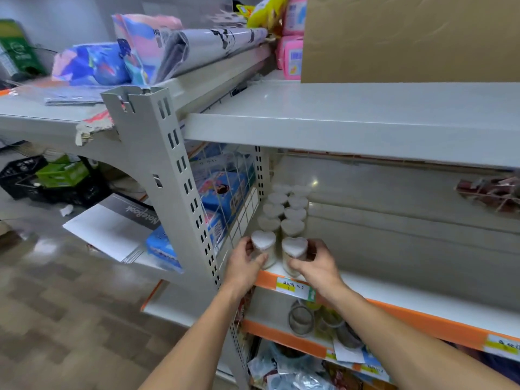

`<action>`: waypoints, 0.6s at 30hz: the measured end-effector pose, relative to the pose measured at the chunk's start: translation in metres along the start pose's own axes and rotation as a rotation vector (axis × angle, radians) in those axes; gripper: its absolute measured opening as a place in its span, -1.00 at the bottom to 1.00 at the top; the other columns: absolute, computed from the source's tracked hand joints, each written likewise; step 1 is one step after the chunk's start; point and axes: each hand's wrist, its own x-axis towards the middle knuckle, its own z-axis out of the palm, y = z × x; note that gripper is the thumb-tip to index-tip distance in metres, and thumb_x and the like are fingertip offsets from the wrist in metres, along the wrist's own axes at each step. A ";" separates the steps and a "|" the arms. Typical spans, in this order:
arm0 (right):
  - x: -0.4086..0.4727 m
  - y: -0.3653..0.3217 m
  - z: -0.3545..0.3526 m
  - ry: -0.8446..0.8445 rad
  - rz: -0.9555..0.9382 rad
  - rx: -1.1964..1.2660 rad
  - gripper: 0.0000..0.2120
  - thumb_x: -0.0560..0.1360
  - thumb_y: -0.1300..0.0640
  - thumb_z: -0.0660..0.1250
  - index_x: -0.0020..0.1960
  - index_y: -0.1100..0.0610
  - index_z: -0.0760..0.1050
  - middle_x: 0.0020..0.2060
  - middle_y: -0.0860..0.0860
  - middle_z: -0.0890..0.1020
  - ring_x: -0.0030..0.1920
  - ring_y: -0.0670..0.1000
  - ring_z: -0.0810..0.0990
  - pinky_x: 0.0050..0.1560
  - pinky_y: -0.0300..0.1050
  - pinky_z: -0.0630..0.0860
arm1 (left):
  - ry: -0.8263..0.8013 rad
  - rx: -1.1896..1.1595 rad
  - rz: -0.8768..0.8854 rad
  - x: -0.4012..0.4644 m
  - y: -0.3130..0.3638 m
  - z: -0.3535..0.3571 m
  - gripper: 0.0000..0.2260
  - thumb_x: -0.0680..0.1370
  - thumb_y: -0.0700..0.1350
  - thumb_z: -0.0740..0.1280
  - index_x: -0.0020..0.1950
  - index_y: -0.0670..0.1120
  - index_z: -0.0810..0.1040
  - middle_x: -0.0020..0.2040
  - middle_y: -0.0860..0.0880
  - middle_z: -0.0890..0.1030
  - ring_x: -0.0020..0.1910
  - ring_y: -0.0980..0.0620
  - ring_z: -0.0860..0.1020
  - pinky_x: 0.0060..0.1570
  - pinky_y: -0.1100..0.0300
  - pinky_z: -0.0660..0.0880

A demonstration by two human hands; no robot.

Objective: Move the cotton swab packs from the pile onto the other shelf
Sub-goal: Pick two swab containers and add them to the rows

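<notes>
Heart-lidded clear cotton swab packs stand in two rows at the left end of the middle shelf. My left hand grips the front pack of the left row. My right hand grips the front pack of the right row. Both packs stand upright at the shelf's front edge. Behind them, several more packs line up toward the back wall.
A wire grid divider and a perforated post bound the shelf on the left. The top shelf overhangs, bearing a cardboard box. Metal strainers lie on the shelf below. Dark red items sit at the far right.
</notes>
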 end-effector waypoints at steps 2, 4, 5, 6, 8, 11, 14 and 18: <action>0.000 0.001 0.004 0.011 0.001 -0.006 -0.60 0.25 0.09 0.58 -0.09 -0.14 0.42 -0.09 -0.20 0.59 -0.11 -0.31 0.53 -0.30 -0.50 0.42 | -0.001 -0.012 0.008 0.005 -0.003 0.000 -0.47 0.52 -0.22 0.44 0.44 -0.06 0.36 0.28 0.05 0.52 0.25 0.10 0.50 0.25 0.25 0.41; 0.000 0.002 0.008 0.029 -0.002 -0.009 -0.59 0.26 0.09 0.58 -0.08 -0.14 0.41 -0.08 -0.19 0.59 -0.10 -0.30 0.53 -0.27 -0.46 0.40 | -0.006 -0.008 0.013 0.009 -0.007 0.001 -0.47 0.52 -0.23 0.43 0.44 -0.05 0.35 0.26 0.06 0.52 0.22 0.13 0.50 0.21 0.29 0.40; 0.000 0.002 0.009 0.040 -0.007 -0.010 -0.59 0.26 0.09 0.59 -0.09 -0.13 0.41 -0.08 -0.19 0.59 -0.10 -0.30 0.53 -0.25 -0.45 0.39 | -0.013 -0.010 0.014 0.011 -0.009 0.001 -0.49 0.52 -0.24 0.43 0.43 -0.05 0.36 0.25 0.06 0.53 0.20 0.17 0.52 0.18 0.34 0.41; 0.000 0.003 0.011 0.049 -0.010 -0.010 -0.58 0.25 0.09 0.59 -0.09 -0.14 0.40 -0.07 -0.19 0.59 -0.10 -0.29 0.53 -0.25 -0.44 0.39 | -0.020 -0.014 0.015 0.013 -0.011 0.002 -0.51 0.52 -0.25 0.42 0.41 -0.03 0.38 0.23 0.07 0.54 0.16 0.23 0.53 0.13 0.43 0.43; 0.001 0.003 0.013 0.062 -0.012 -0.016 -0.57 0.25 0.08 0.59 -0.08 -0.14 0.39 -0.07 -0.19 0.58 -0.09 -0.29 0.52 -0.24 -0.42 0.40 | -0.032 -0.023 0.021 0.015 -0.014 0.003 -0.56 0.52 -0.29 0.41 0.32 0.03 0.40 0.17 0.13 0.56 0.09 0.40 0.51 0.02 0.55 0.44; 0.002 0.004 0.016 0.073 -0.025 -0.030 -0.55 0.26 0.06 0.59 -0.03 -0.14 0.39 -0.05 -0.15 0.58 -0.08 -0.25 0.53 -0.22 -0.38 0.40 | -0.044 -0.060 0.033 0.017 -0.019 0.004 -0.56 0.53 -0.35 0.38 0.26 0.07 0.39 0.12 0.22 0.54 0.04 0.51 0.52 -0.01 0.57 0.44; 0.002 0.006 0.020 0.093 -0.037 -0.033 -0.54 0.26 0.06 0.58 0.03 -0.11 0.40 -0.01 -0.08 0.59 -0.04 -0.12 0.57 -0.17 -0.33 0.42 | -0.060 -0.080 0.045 0.021 -0.024 0.004 -0.57 0.54 -0.35 0.36 0.27 0.07 0.38 0.13 0.25 0.52 0.05 0.54 0.50 -0.03 0.59 0.42; 0.002 0.007 0.024 0.123 -0.059 -0.019 -0.54 0.26 0.07 0.58 0.03 -0.11 0.41 0.02 -0.04 0.59 0.00 -0.06 0.58 -0.14 -0.30 0.44 | -0.095 -0.072 0.064 0.029 -0.024 0.002 -0.56 0.55 -0.32 0.35 0.31 0.08 0.37 0.19 0.20 0.54 0.16 0.42 0.51 0.12 0.46 0.43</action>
